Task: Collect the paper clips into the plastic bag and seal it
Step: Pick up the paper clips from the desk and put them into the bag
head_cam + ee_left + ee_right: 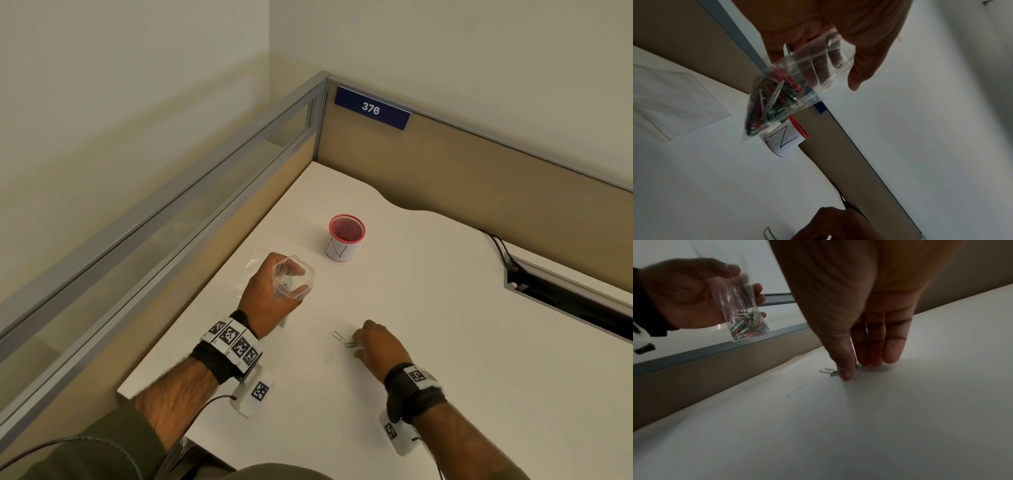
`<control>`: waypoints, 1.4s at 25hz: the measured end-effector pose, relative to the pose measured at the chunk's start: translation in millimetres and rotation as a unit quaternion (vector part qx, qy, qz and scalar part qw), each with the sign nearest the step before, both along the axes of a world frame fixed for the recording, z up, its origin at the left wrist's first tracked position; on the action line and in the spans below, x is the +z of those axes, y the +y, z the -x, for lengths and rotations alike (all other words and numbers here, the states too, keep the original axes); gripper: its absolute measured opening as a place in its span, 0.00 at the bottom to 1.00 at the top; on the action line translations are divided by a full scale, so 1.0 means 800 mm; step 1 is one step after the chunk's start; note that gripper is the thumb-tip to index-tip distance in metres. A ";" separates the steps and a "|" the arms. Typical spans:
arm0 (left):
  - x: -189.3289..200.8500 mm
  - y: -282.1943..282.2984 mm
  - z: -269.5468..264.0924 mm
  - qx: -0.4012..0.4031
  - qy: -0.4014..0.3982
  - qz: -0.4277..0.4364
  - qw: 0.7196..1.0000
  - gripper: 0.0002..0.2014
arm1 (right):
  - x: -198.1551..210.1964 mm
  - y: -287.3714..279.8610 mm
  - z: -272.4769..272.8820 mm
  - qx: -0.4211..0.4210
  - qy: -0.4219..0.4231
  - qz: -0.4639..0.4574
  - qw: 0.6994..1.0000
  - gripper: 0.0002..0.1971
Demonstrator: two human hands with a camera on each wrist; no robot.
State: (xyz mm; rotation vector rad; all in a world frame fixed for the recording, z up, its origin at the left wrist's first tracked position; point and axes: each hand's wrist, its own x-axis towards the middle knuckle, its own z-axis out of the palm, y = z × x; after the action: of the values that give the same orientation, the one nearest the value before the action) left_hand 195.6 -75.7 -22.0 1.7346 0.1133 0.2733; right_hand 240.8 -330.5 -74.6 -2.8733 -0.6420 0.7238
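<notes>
My left hand (291,279) grips a small clear plastic bag (294,284) above the white table (428,342), its mouth held open and facing up. Several coloured paper clips (772,100) lie heaped in the bag's bottom (748,329). My right hand (359,343) is down on the table, thumb (845,371) and fingertips pinching a green paper clip (350,344). Just left of it lies a silver clip (338,336), and a white clip (329,358) lies nearer to me. The two hands are about a hand's width apart.
A red mesh cup (346,236) with a paper label marked N stands beyond the bag. A second, empty clear bag (251,270) lies flat behind my left hand. Partition walls close the table's left and far sides; a cable slot (565,298) is at right.
</notes>
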 end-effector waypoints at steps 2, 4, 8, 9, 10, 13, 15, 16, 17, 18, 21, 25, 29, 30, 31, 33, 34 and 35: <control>-0.001 -0.002 0.000 -0.001 0.003 0.002 1.000 0.18 | -0.010 0.008 0.004 -0.004 -0.032 -0.003 0.999 0.08; -0.002 -0.004 0.000 0.000 0.003 0.005 1.000 0.19 | -0.014 0.019 0.010 0.005 -0.050 -0.008 0.999 0.08; -0.002 0.000 -0.002 0.003 0.003 0.009 1.000 0.19 | -0.018 0.042 0.025 0.042 -0.042 -0.031 0.998 0.07; -0.002 0.001 -0.002 0.004 0.002 0.009 1.000 0.19 | -0.018 0.045 0.026 0.042 -0.041 -0.044 0.997 0.06; -0.002 0.002 -0.002 0.004 0.002 0.007 1.000 0.19 | -0.018 0.047 0.025 0.035 -0.043 -0.058 0.997 0.07; -0.002 0.002 0.000 0.006 0.005 0.000 1.000 0.18 | -0.017 0.049 0.013 -0.004 -0.045 -0.073 0.996 0.13; -0.002 0.003 0.000 0.008 0.007 -0.001 1.000 0.18 | -0.016 0.050 0.005 -0.013 -0.048 -0.050 0.997 0.13; -0.001 0.003 0.000 0.008 0.006 -0.001 1.000 0.18 | -0.017 0.050 0.003 -0.010 -0.053 -0.039 0.998 0.12; -0.001 0.002 0.000 0.010 0.005 -0.002 1.000 0.18 | -0.017 0.052 0.003 -0.006 -0.058 -0.033 0.998 0.11; 0.000 0.002 0.000 0.013 0.005 -0.004 1.000 0.18 | -0.018 0.053 0.003 -0.003 -0.060 -0.031 0.998 0.10; 0.002 0.000 -0.001 0.013 0.006 -0.005 1.000 0.18 | -0.019 0.056 0.005 0.004 -0.063 -0.023 0.998 0.10; 0.004 -0.002 0.000 0.010 0.006 0.000 1.000 0.18 | -0.015 0.059 0.003 -0.001 -0.059 -0.017 0.998 0.09; 0.004 0.003 0.002 0.014 0.005 -0.003 1.000 0.18 | -0.007 0.051 -0.011 -0.042 0.008 -0.006 0.999 0.05; 0.004 0.003 0.002 0.015 0.006 -0.002 1.000 0.18 | -0.005 0.050 -0.015 -0.049 0.027 0.001 0.998 0.03; 0.004 0.003 0.002 0.017 0.006 -0.002 1.000 0.18 | -0.003 0.049 -0.018 -0.056 0.045 0.008 0.997 0.04; 0.003 0.002 0.002 0.015 0.002 0.003 1.000 0.18 | -0.002 0.052 -0.023 -0.062 0.076 0.015 0.995 0.07; 0.003 0.002 0.002 0.013 0.001 0.006 1.000 0.18 | -0.002 0.053 -0.025 -0.061 0.084 0.019 0.994 0.09; 0.003 0.001 0.003 0.012 0.001 0.008 1.000 0.18 | -0.001 0.055 -0.027 -0.058 0.089 0.024 0.994 0.10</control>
State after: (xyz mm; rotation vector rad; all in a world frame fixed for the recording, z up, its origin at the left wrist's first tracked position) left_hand 193.4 -74.6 -19.5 1.7188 0.1382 0.2879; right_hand 262.5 -286.6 -75.6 -2.8160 -0.4366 0.9765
